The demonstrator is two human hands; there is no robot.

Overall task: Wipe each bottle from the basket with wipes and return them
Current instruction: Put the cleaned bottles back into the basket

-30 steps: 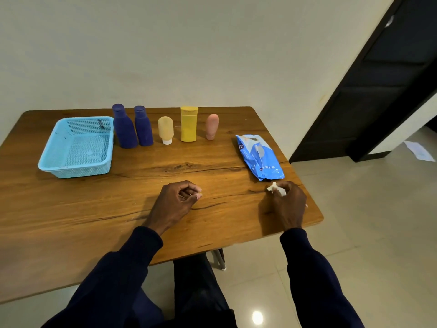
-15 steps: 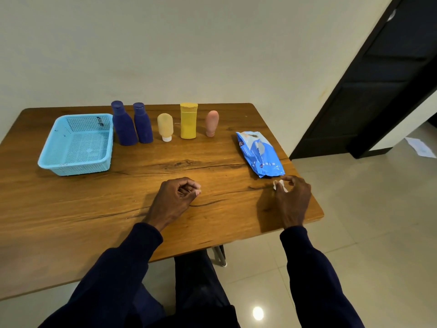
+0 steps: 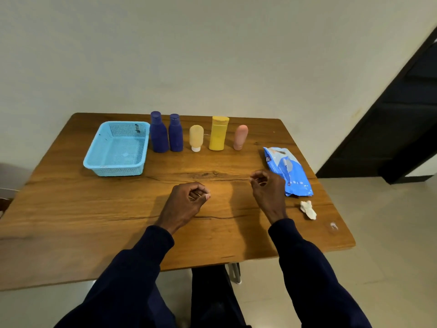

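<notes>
- Five smooth plastic bottles stand in a row at the far side of the wood-grain counter (image 3: 94, 221): two dark blue bottles (image 3: 159, 136), a beige tube (image 3: 196, 137) on its white cap, a flat yellow bottle (image 3: 218, 134) and a rounded pink tube (image 3: 240, 137).
- A light-blue mesh basket (image 3: 118, 171) sits just left of them.
- A glossy blue wipes pack (image 3: 287, 170) lies at the right, with a crumpled white wipe (image 3: 308, 209) just in front of it.
- The left grip (image 3: 186, 202) and right grip (image 3: 267, 188) have their fingers curled in and hold nothing.
- The wipe lies apart from the right grip, on its right, and the bottles stand well beyond both.
</notes>
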